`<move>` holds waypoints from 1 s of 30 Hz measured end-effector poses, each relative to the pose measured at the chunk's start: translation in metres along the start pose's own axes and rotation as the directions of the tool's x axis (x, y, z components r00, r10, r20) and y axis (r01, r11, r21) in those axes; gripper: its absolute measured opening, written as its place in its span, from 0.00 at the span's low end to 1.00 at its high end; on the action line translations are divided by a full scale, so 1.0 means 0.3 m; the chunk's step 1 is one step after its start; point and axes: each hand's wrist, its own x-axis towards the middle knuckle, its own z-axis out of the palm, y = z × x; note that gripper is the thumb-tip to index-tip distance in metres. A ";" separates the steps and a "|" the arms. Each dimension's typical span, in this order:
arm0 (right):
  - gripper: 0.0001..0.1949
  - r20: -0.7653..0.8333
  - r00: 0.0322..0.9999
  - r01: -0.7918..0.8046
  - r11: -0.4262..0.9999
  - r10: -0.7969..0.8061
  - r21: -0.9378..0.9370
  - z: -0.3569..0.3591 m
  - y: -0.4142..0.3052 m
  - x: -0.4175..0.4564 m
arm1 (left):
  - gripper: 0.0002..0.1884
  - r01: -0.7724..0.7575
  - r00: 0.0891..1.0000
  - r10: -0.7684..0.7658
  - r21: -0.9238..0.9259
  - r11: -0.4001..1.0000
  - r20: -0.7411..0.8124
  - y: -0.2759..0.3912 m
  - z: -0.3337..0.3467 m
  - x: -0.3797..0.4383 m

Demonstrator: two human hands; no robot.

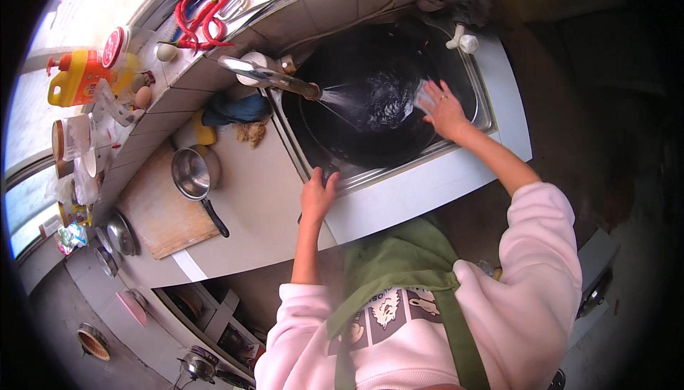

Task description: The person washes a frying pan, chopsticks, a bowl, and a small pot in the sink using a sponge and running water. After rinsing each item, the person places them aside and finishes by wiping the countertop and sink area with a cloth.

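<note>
A large dark wok sits in the stainless steel sink. From the curved chrome faucet, water sprays into it and ripples at the bottom. My right hand presses a whitish cloth or pad flat against the wok's inner right wall, fingers spread over it. My left hand is at the sink's near left corner, around what looks like the wok's dark handle. Most of that handle is hidden by the hand and wrist.
Left of the sink, a small steel saucepan stands by a wooden cutting board. A blue cloth lies behind. The tiled ledge carries red chili peppers, eggs and an orange-yellow pump bottle. A white fitting sits at the sink's far right corner.
</note>
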 end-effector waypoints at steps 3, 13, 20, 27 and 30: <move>0.27 0.083 0.996 -0.029 0.995 0.021 0.099 0.007 -0.076 0.084 | 0.24 0.015 1.000 -0.014 0.036 0.999 -0.010 0.015 -0.004 -0.008; 0.34 -0.410 0.899 0.072 0.872 0.153 0.484 -0.166 -0.387 0.577 | 0.22 0.064 0.996 -0.067 0.054 0.996 0.059 0.036 -0.021 -0.012; 0.38 -0.251 0.955 -0.107 0.973 0.157 0.202 0.057 -0.101 0.238 | 0.22 0.077 0.997 -0.077 0.002 0.997 0.001 0.029 -0.009 -0.024; 0.11 -0.230 0.969 0.151 0.511 0.094 0.846 0.027 -0.461 0.080 | 0.20 0.024 0.996 -0.026 -0.026 0.999 -0.088 0.021 0.012 -0.027; 0.10 -0.101 0.987 0.056 0.310 0.128 0.949 -0.052 -0.405 0.080 | 0.17 -0.022 0.990 0.020 -0.013 1.000 -0.138 -0.001 0.012 -0.031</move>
